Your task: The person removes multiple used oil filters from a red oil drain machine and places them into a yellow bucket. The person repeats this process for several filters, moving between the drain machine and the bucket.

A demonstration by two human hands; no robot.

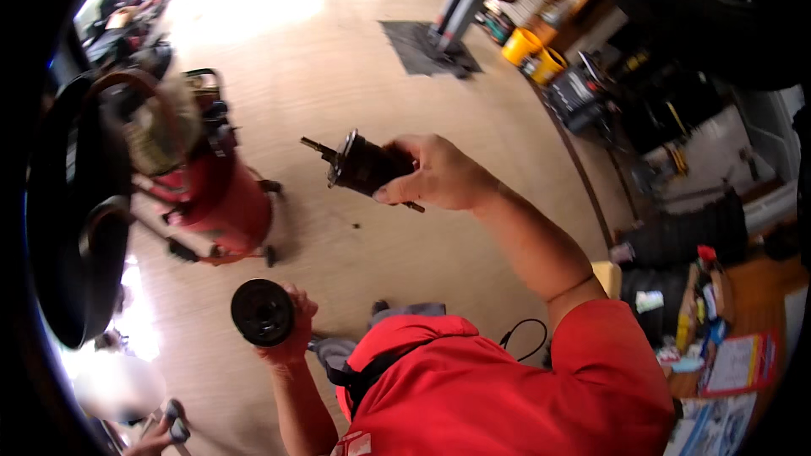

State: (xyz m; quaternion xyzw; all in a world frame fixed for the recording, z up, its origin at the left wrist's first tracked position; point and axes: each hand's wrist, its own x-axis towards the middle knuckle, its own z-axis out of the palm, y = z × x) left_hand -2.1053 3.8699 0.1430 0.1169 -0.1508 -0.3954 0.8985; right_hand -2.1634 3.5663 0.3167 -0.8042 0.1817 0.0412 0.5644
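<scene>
Gap btwn held parts (365, 167); tank (228, 203) blks L.

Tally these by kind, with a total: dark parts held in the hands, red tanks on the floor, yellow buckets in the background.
Dark parts: 2
Red tank: 1
Yellow buckets: 2
Total: 5

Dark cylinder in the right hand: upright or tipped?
Tipped. The dark cylinder lies aslant in the right hand, its long side showing and its thin stem pointing leftward.
</scene>
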